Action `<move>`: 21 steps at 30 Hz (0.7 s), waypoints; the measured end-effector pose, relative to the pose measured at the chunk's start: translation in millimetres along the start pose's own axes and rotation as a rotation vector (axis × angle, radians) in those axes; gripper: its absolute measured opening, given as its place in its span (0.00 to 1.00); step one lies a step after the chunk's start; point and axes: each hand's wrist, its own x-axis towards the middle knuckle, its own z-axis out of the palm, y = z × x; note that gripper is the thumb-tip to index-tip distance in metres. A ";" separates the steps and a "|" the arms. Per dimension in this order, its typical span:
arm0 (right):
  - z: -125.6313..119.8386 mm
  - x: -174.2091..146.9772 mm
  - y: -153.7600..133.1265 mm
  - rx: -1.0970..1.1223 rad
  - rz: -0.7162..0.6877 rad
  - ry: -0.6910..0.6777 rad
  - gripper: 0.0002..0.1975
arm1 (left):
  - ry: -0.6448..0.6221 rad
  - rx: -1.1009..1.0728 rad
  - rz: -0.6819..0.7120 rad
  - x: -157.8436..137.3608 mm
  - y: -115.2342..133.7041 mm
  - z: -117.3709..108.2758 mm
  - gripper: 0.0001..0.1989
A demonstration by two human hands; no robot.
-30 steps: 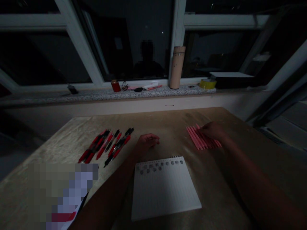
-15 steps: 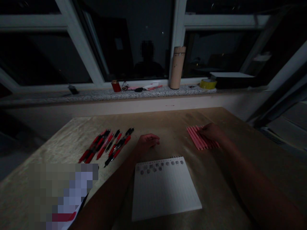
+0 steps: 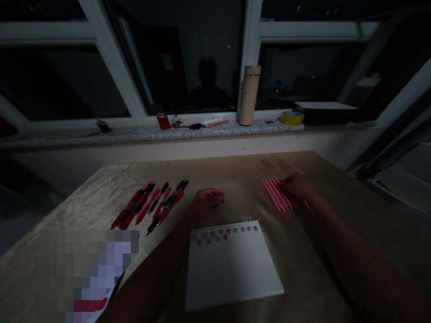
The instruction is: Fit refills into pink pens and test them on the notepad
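My right hand (image 3: pixel 296 185) rests over a neat row of slim pink sticks (image 3: pixel 276 196), which look like pens or pencils. Its fingertips are pinched together on the row, and the hand covers part of it. My left hand (image 3: pixel 209 197) lies on the table with loosely curled fingers, slightly apart, holding nothing. Just in front of me is a spiral notepad (image 3: pixel 232 269) with lined paper and small dark round marks in rows near its top edge. Left of my left hand, several red and black pens (image 3: pixel 134 206) lie side by side at a slant.
A cloth-like cover lies on the table (image 3: pixel 235 170). At lower left sits a blurred-out item (image 3: pixel 107 269). Along the windowsill (image 3: pixel 134 137) stand a red container (image 3: pixel 163 121), a tall flask (image 3: pixel 249 96), a yellow tape roll (image 3: pixel 292 118) and a dark box (image 3: pixel 326 114).
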 end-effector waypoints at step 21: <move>-14.4 -29.2 -49.8 0.114 -0.182 0.117 0.16 | -0.028 0.064 0.016 1.0 -4.4 0.5 0.18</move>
